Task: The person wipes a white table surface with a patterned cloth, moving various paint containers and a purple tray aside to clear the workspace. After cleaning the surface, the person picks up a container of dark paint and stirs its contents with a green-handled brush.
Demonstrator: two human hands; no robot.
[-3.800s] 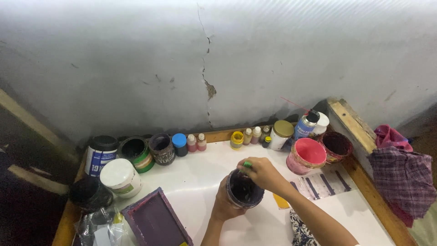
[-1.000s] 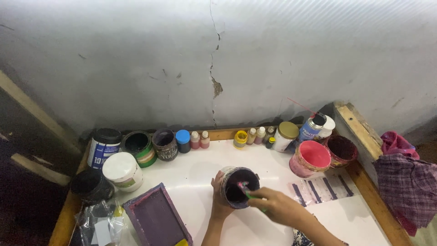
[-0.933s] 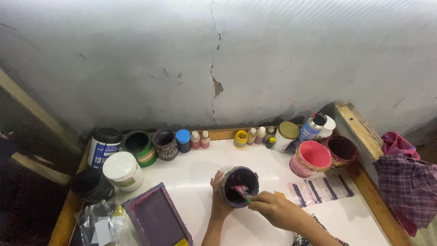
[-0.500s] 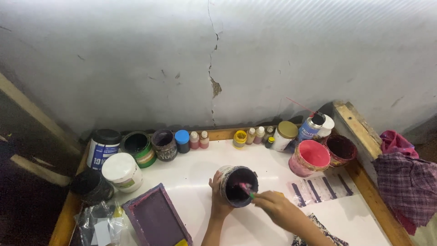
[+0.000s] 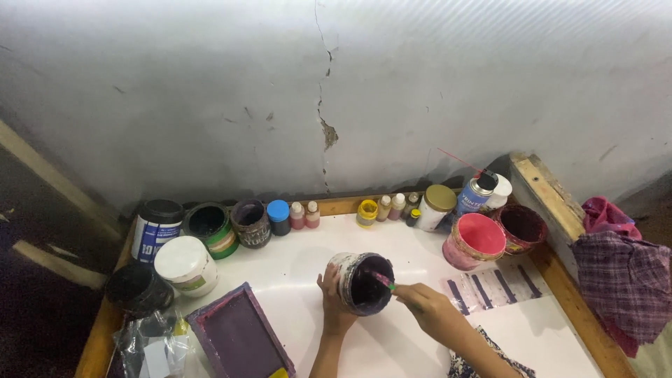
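The paint-smeared jar (image 5: 362,283), tilted on the white tabletop (image 5: 301,259), is being gripped by the left hand (image 5: 334,308); the stirring stick (image 5: 383,281), pinched by the right hand (image 5: 428,308), is being drawn toward the rim since the earlier frames, so stirring is continuing.

— What sits along the wall?
— A row of jars and small bottles (image 5: 302,215) at the back of the counter (image 5: 294,262); two tubs (image 5: 476,240) stand at its right end, a spray can (image 5: 476,194) behind them.
— And nearer?
— An open jar (image 5: 364,282) mid-counter — a framed screen (image 5: 238,339) to its front left, a cloth (image 5: 623,280) off the right edge.
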